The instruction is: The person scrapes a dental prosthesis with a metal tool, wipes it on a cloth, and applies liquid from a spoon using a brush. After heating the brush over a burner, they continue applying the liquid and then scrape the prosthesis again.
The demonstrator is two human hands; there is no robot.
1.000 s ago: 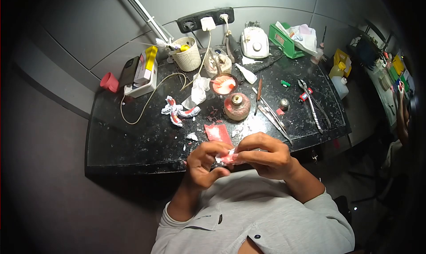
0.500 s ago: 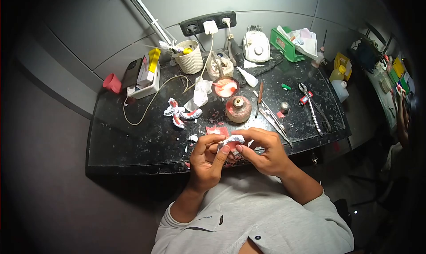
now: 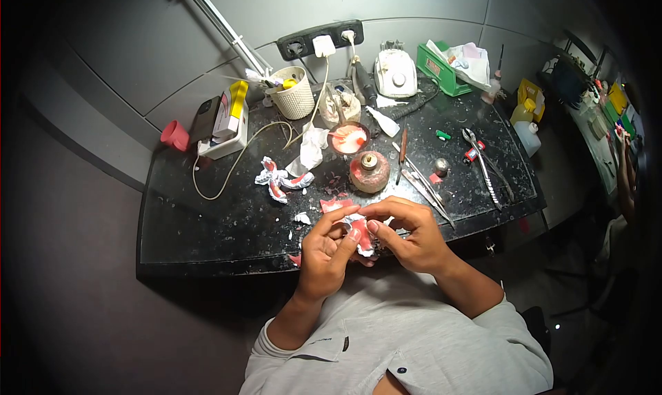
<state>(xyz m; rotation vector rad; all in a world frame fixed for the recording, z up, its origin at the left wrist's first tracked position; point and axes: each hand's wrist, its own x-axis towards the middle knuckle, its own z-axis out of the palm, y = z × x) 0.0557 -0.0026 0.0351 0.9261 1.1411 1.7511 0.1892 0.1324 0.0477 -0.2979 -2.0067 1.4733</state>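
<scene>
Item: irregular white-and-pink piece (image 3: 361,235), thin-looking, held between the two hands over the near bench edge. Long axis: runs roughly away from the body, far end canted slightly left. Distance: both hands touch it; neither is clearly nearer.

Left hand (image 3: 323,262): partly closed, thumb on the piece's pink face, index finger reaching to its far end.

Right hand (image 3: 416,242): partly closed, thumb and index finger pinching the right side; contact of the remaining fingers is hard to make out.

Surface: black, speckled bench (image 3: 200,233), strewn with pale crumbs. Just beyond the left fingertips, a flat pink sheet (image 3: 332,205). Ahead of the hands, a rounded, pink-stained burner-like vessel (image 3: 369,179) with a metal neck; behind it, a dark-rimmed pan of pink material (image 3: 348,138). Ahead and left, crumpled white-and-pink pieces (image 3: 277,182). Ahead and right, slender metal tools (image 3: 423,189).

Room: grey panelled wall (image 3: 420,19) beyond the bench; well to the right of the hands, another person's forearm (image 3: 625,174) at a second worktop.
</scene>
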